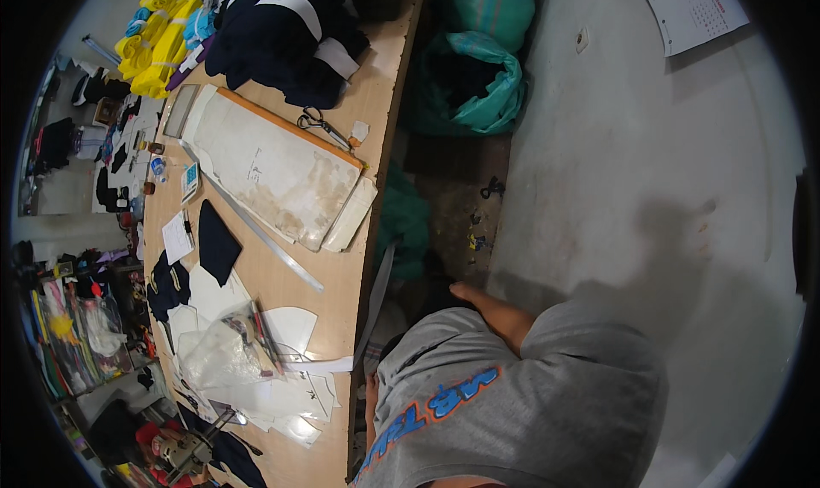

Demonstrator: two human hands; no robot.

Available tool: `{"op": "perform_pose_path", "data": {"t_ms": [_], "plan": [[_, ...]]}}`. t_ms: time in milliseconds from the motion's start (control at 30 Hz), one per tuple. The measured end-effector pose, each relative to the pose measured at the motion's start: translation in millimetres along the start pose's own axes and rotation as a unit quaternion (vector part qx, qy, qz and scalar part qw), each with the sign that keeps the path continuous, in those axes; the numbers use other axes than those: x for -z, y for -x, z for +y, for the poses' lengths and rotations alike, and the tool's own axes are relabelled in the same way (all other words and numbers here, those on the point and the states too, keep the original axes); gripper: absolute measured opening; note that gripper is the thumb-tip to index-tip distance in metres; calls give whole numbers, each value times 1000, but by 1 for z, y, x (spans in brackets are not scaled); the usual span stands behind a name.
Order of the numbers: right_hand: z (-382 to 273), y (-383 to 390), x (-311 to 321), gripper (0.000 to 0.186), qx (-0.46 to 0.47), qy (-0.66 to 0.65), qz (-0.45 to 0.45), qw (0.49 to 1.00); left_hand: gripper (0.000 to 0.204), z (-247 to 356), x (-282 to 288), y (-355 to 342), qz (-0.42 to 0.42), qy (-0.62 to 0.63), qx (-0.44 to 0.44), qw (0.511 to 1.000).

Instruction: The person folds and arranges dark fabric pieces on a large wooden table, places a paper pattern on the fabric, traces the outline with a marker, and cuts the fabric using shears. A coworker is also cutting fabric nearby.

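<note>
The person's grey shirt (530, 394) with blue and orange lettering fills the lower frame, nearest the camera. One hand (491, 308) shows just above the shirt, beside the wooden table (359, 120) edge; its fingers are hidden, so their spread and hold cannot be told, nor which hand it is. On the table, a long metal ruler (265, 236) lies beside a large stained pattern board (273, 167), with scissors (323, 126) at the board's far edge and dark folded garments (282, 35) beyond.

wooden table (342, 270) | scissors (322, 126), metal ruler (260, 232), paper patterns (273, 167)
</note>
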State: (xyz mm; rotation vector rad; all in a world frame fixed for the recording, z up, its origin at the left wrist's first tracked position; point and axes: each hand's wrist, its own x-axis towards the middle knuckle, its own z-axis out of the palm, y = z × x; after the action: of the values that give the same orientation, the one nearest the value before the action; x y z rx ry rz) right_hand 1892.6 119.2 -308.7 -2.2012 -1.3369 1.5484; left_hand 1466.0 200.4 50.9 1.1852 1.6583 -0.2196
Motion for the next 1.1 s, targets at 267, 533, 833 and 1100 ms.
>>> {"op": "perform_pose_path", "data": {"t_ms": [267, 533, 833, 1100], "plan": [[-42, 89, 212, 43, -148, -106, 173, 968, 39, -18, 25, -55, 7, -68, -71, 995], [20, 138, 232, 32, -145, -271, 355, 883, 39, 66, 35, -85, -74, -147, -283, 945], [7, 184, 77, 46, -242, -347, 124, 897, 35, 207, -9, -85, -173, -50, -298, 937], [39, 140, 139, 56, -299, -378, 60, 874, 37, 271, -71, -123, -256, -88, -206, 940]]}}
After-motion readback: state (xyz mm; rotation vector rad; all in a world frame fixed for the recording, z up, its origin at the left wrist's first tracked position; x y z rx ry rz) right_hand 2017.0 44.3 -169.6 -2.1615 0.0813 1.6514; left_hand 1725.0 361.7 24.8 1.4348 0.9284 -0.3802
